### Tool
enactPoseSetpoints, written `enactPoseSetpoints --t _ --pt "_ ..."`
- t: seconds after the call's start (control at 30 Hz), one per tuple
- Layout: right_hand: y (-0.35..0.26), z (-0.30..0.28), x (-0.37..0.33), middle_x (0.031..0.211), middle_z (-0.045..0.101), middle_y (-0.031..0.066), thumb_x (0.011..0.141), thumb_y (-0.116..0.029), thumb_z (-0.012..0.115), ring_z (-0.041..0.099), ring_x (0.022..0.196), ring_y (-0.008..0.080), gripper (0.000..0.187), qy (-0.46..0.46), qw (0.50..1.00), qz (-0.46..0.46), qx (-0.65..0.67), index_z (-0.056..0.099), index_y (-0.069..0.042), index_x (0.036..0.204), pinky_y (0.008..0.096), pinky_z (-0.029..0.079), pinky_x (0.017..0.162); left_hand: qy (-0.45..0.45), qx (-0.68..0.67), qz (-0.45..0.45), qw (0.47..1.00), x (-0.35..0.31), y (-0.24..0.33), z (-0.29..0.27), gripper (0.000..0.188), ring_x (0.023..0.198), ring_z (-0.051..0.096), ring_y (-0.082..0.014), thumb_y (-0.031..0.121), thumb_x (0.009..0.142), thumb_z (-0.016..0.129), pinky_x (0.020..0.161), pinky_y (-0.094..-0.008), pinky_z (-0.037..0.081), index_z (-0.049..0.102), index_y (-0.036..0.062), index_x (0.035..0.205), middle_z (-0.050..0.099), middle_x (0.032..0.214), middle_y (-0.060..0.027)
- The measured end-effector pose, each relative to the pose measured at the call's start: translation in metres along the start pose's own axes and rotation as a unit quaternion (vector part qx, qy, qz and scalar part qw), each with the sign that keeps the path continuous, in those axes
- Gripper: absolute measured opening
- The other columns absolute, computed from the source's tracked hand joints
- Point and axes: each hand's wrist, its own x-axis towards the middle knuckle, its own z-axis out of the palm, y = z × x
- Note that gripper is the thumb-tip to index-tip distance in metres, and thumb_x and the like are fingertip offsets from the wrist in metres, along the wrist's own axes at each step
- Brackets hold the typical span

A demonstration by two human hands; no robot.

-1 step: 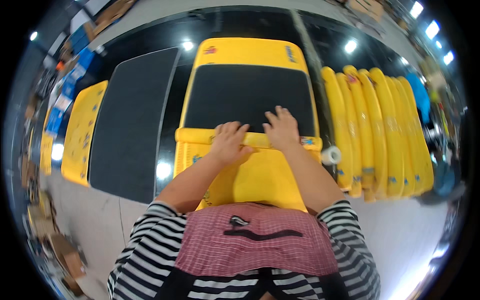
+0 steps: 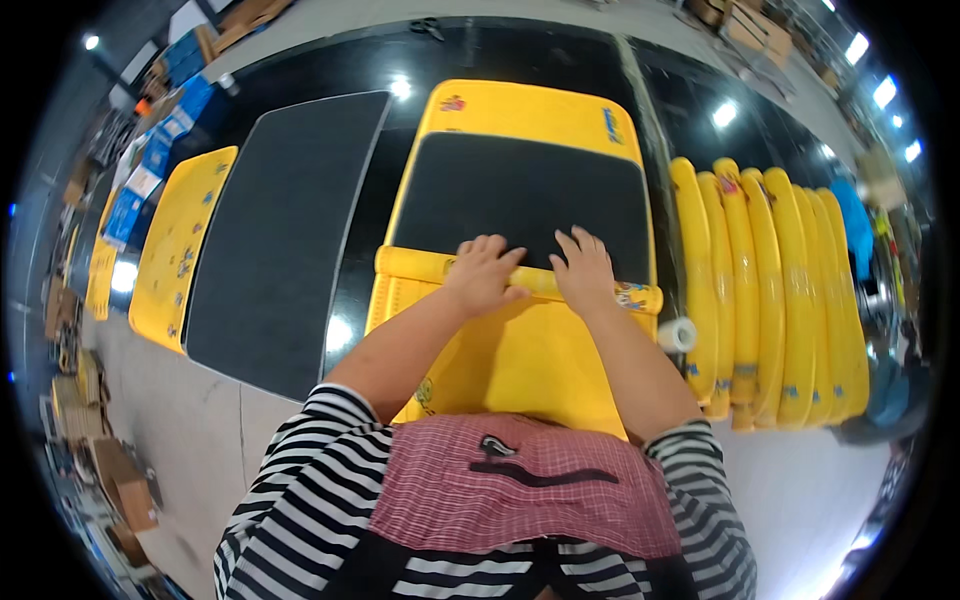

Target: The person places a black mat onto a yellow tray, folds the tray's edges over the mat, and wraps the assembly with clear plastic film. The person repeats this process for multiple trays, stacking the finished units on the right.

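A yellow mat [image 2: 530,107] with small coloured prints lies in front of me on a dark glossy table. A black sheet [image 2: 530,190] covers its middle. Across the sheet's near edge runs a yellow roll [image 2: 415,263]. More yellow matting [image 2: 510,350] extends from the roll toward my waist. My left hand [image 2: 484,273] rests on the roll left of its middle, fingers spread forward. To its right, my right hand [image 2: 587,272] presses on the roll too, its fingers stretched onto the black sheet. Both palms hide parts of the roll.
Several yellow rolled mats [image 2: 765,300] lie side by side at the right, with a small white roll [image 2: 677,335] beside them. A large black sheet [image 2: 285,240] and another yellow mat [image 2: 185,240] are on the left. Scissors [image 2: 428,27] lie at the table's far edge.
My view has shifted a little, so the mats sit farther right in it. Both hands stay on the roll; I see no clear movement of them along it.
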Motion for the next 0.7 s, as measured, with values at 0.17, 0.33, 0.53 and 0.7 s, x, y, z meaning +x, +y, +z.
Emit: enactPoseSetpoints --t 0.17,0.33,0.53,0.7 --pt "-0.026 0.009 -0.019 0.15 0.049 0.0135 0.095 -0.044 0.065 0.043 0.139 0.0326 0.064 0.062 0.993 -0.08 -0.056 0.05 -0.016 0.151 0.0543 0.029 0.117 -0.019 -0.039 0.004 0.999 0.059 -0.037 -0.014 0.057 0.116 0.051 -0.0286 0.059 0.097 0.055 0.103 -0.0421 0.04 0.071 0.0144 0.129 0.057 0.117 -0.0106" --pt "-0.024 -0.015 0.03 0.154 0.045 0.0148 0.093 -0.052 0.065 0.04 0.142 0.032 0.071 -0.05 0.996 -0.025 -0.068 0.049 -0.016 0.152 0.0517 0.032 0.114 -0.02 -0.022 -0.049 0.998 0.083 -0.058 -0.003 0.041 0.112 0.055 -0.029 0.046 0.093 0.065 0.099 -0.0436 0.044 0.073 0.0101 0.109 0.06 0.114 -0.0093" --pt "-0.007 -0.012 0.045 0.134 0.054 0.014 0.088 -0.049 0.073 0.049 0.127 0.034 0.069 -0.007 0.998 -0.061 0.004 0.055 -0.015 0.145 0.0461 0.04 0.107 0.082 0.028 -0.008 0.996 0.034 -0.039 -0.009 0.048 0.114 0.054 -0.0318 0.047 0.084 0.075 0.098 -0.0467 0.043 0.065 0.013 0.116 0.058 0.115 -0.0086" --pt "-0.003 -0.039 0.04 0.127 0.054 0.0108 0.087 -0.047 0.075 0.05 0.123 0.0301 0.072 -0.086 0.988 -0.092 -0.086 0.05 -0.019 0.149 0.0442 0.042 0.102 -0.035 0.051 -0.048 0.997 0.052 -0.045 -0.016 0.056 0.114 0.052 -0.0308 0.045 0.077 0.081 0.098 -0.0468 0.042 0.063 0.016 0.121 0.056 0.113 -0.0084"
